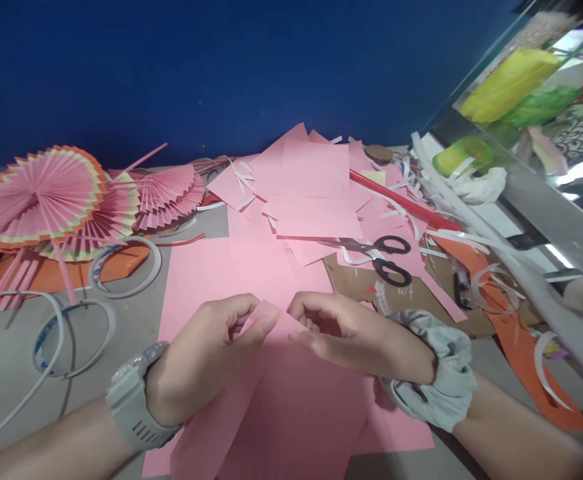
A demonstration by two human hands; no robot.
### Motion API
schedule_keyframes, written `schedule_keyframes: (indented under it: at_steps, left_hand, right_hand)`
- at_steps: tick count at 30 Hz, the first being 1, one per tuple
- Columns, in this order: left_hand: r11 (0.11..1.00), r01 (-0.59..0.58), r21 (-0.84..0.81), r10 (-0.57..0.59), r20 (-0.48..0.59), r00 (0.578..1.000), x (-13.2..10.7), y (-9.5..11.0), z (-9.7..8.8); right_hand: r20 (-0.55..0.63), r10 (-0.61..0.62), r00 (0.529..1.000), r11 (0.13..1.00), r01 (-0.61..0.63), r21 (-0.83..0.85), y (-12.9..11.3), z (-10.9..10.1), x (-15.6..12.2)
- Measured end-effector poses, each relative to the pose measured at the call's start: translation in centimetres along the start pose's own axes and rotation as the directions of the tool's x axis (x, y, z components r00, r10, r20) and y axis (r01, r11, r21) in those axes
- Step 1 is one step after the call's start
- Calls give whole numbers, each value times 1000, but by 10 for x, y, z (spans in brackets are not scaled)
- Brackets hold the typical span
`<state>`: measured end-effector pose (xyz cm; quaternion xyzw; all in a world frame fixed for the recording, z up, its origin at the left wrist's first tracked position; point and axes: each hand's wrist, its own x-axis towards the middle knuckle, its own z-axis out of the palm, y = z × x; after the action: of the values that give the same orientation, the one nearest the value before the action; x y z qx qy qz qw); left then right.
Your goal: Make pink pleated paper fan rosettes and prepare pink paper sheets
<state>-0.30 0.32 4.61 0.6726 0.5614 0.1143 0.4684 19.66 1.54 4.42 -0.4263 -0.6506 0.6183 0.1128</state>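
Note:
My left hand point(206, 360), with a grey watch on its wrist, pinches the top edge of a pink paper sheet point(291, 413). My right hand point(356, 340), with a grey scrunchie round its wrist, pinches the same edge just to the right. The two hands almost touch above the table. The sheet hangs down toward me and hides the table beneath. More pink sheets point(311, 193) lie in a loose pile behind the hands.
Black-handled scissors point(381, 257) lie on brown cardboard right of centre. Folded pink paper fans point(41, 197) rest at the left on orange paper. Tape rings point(126, 267) lie on the grey table. A red stick point(401, 200), orange strips and white scraps clutter the right.

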Motion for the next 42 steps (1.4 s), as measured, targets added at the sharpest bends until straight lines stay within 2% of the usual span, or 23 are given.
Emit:
schedule_keyframes:
  at_steps: [6,13,20,27,33,38,42]
  left_hand:
    - [995,-77,-56,82,85,993,0,-5,4]
    - [985,-71,-156,80,53,995,4,-2,1]
    - [990,-118,-79,122,41,992,7,-6,0]
    - [982,-117,-151,130,77,989,9,-4,-3]
    - [987,-92,-134,92,-10,996,7,-8,-1]
    - [975,-87,-206,108,95,990,8,-11,-3]
    - [976,-114,-185,128,65,990,9,-11,-4]
  right_hand:
    - [-31,-36,999,994,33,-109,-2,1,2]
    - [-29,-79,996,985,73,-157,3,2,4]
    - [-49,-50,998,982,41,-187,1,6,4]
    - [-141,-81,987,968,44,-247,-3,0,2]
    - [-149,-86,985,970,49,-237,-3,-3,2]
    - [-238,-110,965,971,53,-232,-1,-6,2]
    - [-271,-120,955,965,47,-259,-3,-11,-1]
